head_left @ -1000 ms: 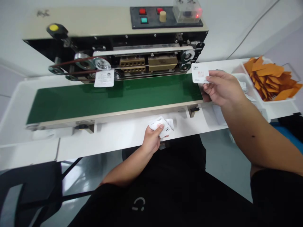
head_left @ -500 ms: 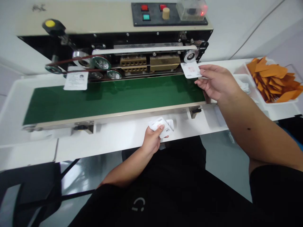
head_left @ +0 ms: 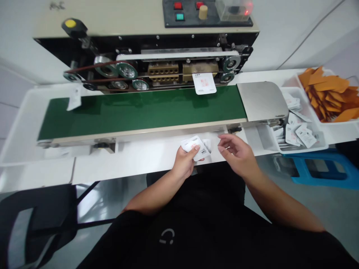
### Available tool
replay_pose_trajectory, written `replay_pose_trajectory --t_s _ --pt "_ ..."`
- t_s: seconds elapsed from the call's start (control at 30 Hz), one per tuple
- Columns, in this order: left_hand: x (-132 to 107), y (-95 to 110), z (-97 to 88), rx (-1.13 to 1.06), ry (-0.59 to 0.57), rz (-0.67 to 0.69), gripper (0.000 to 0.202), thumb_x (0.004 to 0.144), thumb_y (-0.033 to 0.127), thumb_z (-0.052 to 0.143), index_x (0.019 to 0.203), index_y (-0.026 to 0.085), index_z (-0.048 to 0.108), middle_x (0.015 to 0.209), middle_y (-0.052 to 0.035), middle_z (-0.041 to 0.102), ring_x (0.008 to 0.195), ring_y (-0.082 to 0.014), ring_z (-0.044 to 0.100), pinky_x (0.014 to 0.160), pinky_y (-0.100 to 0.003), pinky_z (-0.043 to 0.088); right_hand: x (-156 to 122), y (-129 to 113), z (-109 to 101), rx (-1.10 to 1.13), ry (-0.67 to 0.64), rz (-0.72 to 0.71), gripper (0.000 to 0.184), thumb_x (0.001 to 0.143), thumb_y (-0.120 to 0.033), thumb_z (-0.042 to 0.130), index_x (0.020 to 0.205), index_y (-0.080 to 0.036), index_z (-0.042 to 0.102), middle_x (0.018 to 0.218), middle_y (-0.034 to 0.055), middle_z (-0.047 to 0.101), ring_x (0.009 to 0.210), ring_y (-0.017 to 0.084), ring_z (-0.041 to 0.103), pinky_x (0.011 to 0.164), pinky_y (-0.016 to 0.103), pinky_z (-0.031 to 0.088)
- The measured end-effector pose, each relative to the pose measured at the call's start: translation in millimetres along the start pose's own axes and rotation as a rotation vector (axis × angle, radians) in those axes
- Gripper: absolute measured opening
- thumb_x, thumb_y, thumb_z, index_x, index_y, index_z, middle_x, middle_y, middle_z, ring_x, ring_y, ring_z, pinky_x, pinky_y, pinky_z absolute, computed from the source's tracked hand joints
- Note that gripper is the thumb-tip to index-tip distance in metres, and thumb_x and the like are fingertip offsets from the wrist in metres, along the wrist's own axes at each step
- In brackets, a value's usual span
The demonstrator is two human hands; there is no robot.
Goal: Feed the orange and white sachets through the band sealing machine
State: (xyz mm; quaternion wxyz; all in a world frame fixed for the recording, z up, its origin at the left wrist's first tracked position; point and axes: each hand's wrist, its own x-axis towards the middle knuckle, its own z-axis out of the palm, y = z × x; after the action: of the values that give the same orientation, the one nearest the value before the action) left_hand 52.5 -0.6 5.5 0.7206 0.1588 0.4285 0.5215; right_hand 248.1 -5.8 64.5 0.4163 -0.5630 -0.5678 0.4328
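My left hand is closed around a small stack of white printed sachets, thumb on top, below the green conveyor belt. Just right of it, my right hand holds nothing, its fingers curled with a gap between thumb and fingertips. A single white sachet hangs with its top edge in the band sealing machine, above the right part of the green belt. Another sachet is at the machine's left end, tilted and blurred.
To the right, a white bin holds many loose sachets, beside a tray of orange packets. A metal plate covers the belt's right end. A blue stool stands below. Far left is a white tray.
My right hand has let go of a sachet at the machine's right end and come down beside my left. That sachet has moved left along the sealer; the far one has shifted left and tilted.
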Motion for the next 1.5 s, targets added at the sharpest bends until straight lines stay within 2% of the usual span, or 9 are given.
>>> replay_pose_trajectory --t_s 0.43,0.57,0.9,1.03,1.13,1.27,1.33,1.4,1.5 --pt "-7.9 -13.4 7.3 0.122 -0.018 0.021 0.057 0.069 0.046 0.102 0.109 0.016 0.075 0.096 -0.0058 0.082 0.077 -0.0193 0.077 0.06 -0.025 0.061 -21.6 14.3 30.1 -0.218 -0.009 0.015 0.023 0.092 -0.032 0.075 0.114 -0.027 0.076 0.092 0.0033 0.071 0.074 0.019 0.062 0.068 0.034 0.051" --pt "-9.2 -15.9 3.7 0.126 -0.024 0.006 0.059 0.068 0.049 0.103 0.11 0.016 0.076 0.101 -0.0079 0.084 0.081 -0.0208 0.079 0.062 -0.025 0.062 -19.3 20.3 29.9 -0.127 -0.053 0.084 0.009 0.091 -0.032 0.076 0.095 -0.024 0.073 0.081 0.0003 0.066 0.072 0.017 0.059 0.068 0.031 0.049" --pt "-10.0 -4.8 2.5 0.046 -0.036 0.018 0.065 0.066 0.052 0.103 0.113 0.015 0.075 0.106 -0.0098 0.084 0.088 -0.0238 0.082 0.056 -0.023 0.061 -6.2 20.2 18.3 0.294 0.049 0.248 0.041 0.08 -0.049 0.091 0.086 -0.021 0.062 0.077 -0.0014 0.063 0.062 0.013 0.062 0.054 0.026 0.05" --pt "-10.2 -3.9 3.6 0.091 -0.051 0.014 0.062 0.065 0.044 0.105 0.112 0.015 0.076 0.109 -0.0101 0.085 0.089 -0.024 0.082 0.059 -0.024 0.062 -5.6 17.8 24.3 0.397 0.112 0.258 0.045 0.077 -0.048 0.092 0.099 -0.024 0.061 0.091 -0.0011 0.067 0.064 0.012 0.064 0.057 0.028 0.06" --pt "-9.9 -5.0 2.2 0.102 -0.068 0.008 0.059 0.067 0.04 0.104 0.112 0.015 0.076 0.108 -0.01 0.084 0.088 -0.0235 0.082 0.059 -0.024 0.063 -9.9 19.0 25.9 0.412 0.117 0.215 0.06 0.081 -0.042 0.09 0.13 -0.033 0.057 0.103 -0.0011 0.068 0.072 0.014 0.069 0.062 0.031 0.065" --pt "-9.0 -3.9 -1.4 0.127 -0.069 0.005 0.057 0.066 0.04 0.104 0.108 0.013 0.076 0.102 -0.0104 0.084 0.081 -0.0227 0.081 0.058 -0.025 0.063 -16.7 16.4 16.4 0.216 -0.088 0.157 0.089 0.091 -0.034 0.08 0.167 -0.045 0.034 0.127 0.0042 0.07 0.079 0.019 0.073 0.07 0.04 0.069" --pt "-8.6 -1.4 -3.6 0.177 -0.085 0.015 0.055 0.066 0.04 0.104 0.104 0.013 0.076 0.096 -0.0094 0.083 0.077 -0.0214 0.08 0.055 -0.024 0.062 -17.1 9.8 6.8 0.007 -0.149 0.083 0.076 0.093 -0.031 0.076 0.163 -0.04 0.047 0.134 0.007 0.07 0.086 0.022 0.074 0.075 0.042 0.068" --pt "-8.6 1.3 -5.6 0.236 -0.131 0.027 0.052 0.066 0.037 0.104 0.102 0.013 0.076 0.09 -0.0078 0.081 0.073 -0.0203 0.078 0.053 -0.025 0.062 -15.0 0.0 -3.5 -0.218 -0.121 -0.036 0.046 0.094 -0.03 0.074 0.14 -0.032 0.07 0.126 0.0084 0.074 0.094 0.026 0.073 0.076 0.042 0.064" --pt "-9.4 3.8 -7.2 0.317 -0.208 0.017 0.049 0.065 0.034 0.104 0.1 0.014 0.076 0.086 -0.0059 0.08 0.07 -0.0194 0.076 0.054 -0.026 0.063 -9.2 -14.9 -15.8 -0.42 -0.109 -0.166 0.016 0.097 -0.031 0.071 0.109 -0.028 0.08 0.107 0.0085 0.078 0.097 0.028 0.072 0.08 0.042 0.06"
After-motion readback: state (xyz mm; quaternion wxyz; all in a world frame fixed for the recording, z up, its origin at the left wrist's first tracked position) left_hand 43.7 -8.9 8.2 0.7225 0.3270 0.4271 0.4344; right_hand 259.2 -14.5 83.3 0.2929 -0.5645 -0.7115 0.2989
